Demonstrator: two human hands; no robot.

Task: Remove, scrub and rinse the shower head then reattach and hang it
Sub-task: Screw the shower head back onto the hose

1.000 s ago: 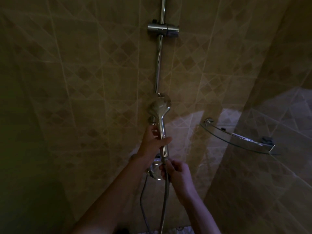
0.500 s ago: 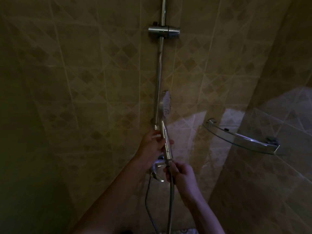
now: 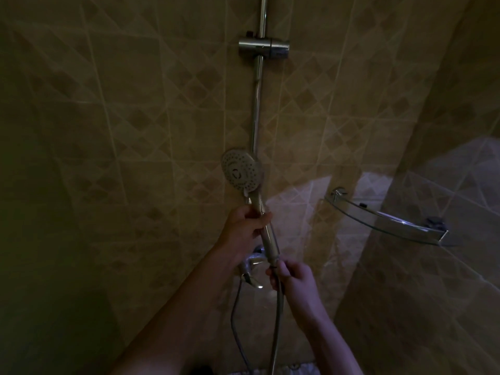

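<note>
Shiny shower head (image 3: 241, 169) has turned; its holes now face us. Left hand (image 3: 244, 226) grips the handle, right hand (image 3: 293, 278) pinches the hose (image 3: 278, 320): probably twisting the joint.

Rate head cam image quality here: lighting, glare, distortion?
Head view: very dim, left side nearly black; a pale light patch falls on the tiles near the glass shelf; small glare spot on the faucet; wide-angle bending curves the slide rail; shower head nozzles still readable; both hands underexposed.
</note>
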